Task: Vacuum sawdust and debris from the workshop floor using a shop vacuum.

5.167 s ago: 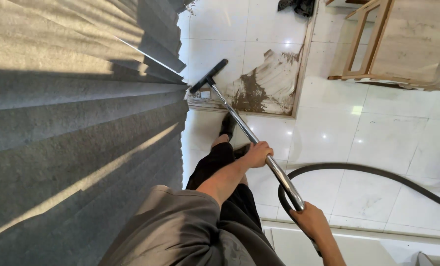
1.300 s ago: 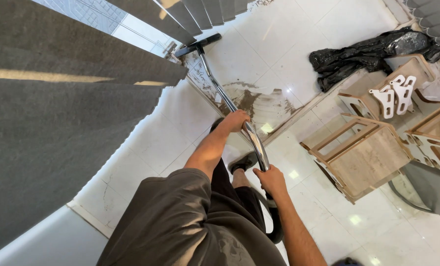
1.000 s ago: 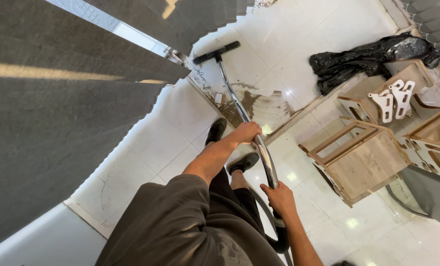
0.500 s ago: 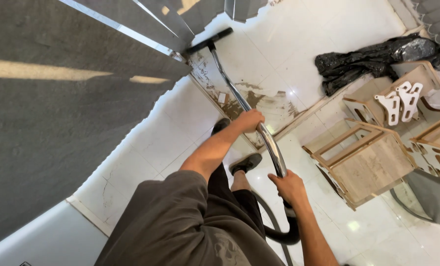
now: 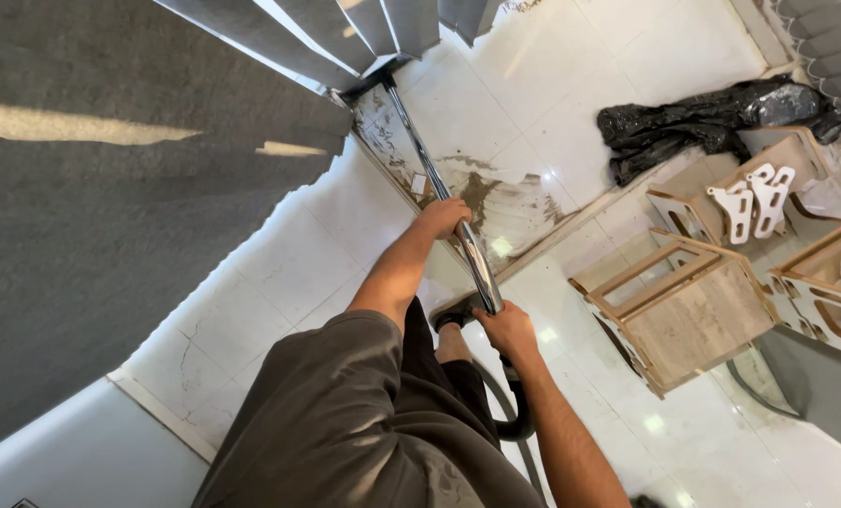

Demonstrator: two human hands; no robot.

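Left hand wrapped around shiny metal vacuum wand, about midway along tube. Right hand clenched on wand's lower end, where black hose joins and curls down beside leg. Wand slants up-frame across white tiled floor; black floor nozzle sits at foot of grey vertical blinds. Brown dirt patch on tiles just beside left hand. Wooden frame pieces and black plastic sheet well apart, right.
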